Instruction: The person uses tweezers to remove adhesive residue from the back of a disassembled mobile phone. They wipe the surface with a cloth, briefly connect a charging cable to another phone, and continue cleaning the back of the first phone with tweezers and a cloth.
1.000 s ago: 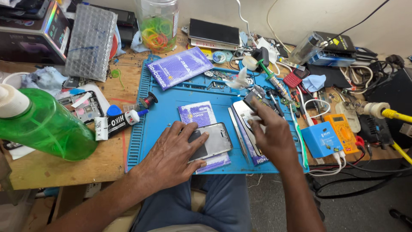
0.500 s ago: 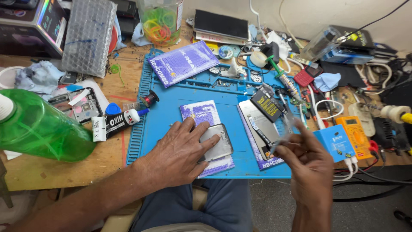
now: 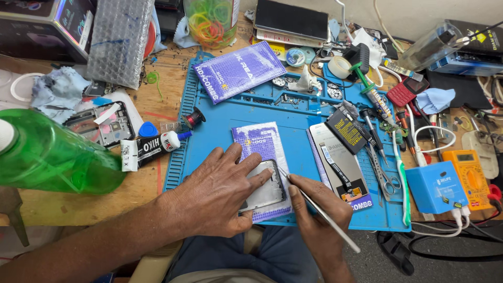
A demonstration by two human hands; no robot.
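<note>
My left hand (image 3: 217, 191) lies flat on a silver phone frame (image 3: 267, 189), pinning it on a purple packet (image 3: 260, 142) on the blue work mat (image 3: 209, 149). In my right hand (image 3: 317, 209) I grip thin metal tweezers (image 3: 319, 210), whose tip touches the frame's right edge. To the right lies a phone screen with a flex cable (image 3: 338, 160), and a small black battery (image 3: 346, 130) rests on its top end.
A green plastic bottle (image 3: 52, 157) lies at the left. A black glue tube (image 3: 152, 145) sits by the mat. Screwdrivers, scissors (image 3: 385, 175), a blue box (image 3: 436, 187) and an orange multimeter (image 3: 471, 178) crowd the right. Another purple packet (image 3: 238, 71) lies farther back.
My right hand left the screen at the right, picked up the tweezers and came down with their tip against the frame's edge. My left hand stayed on the frame.
</note>
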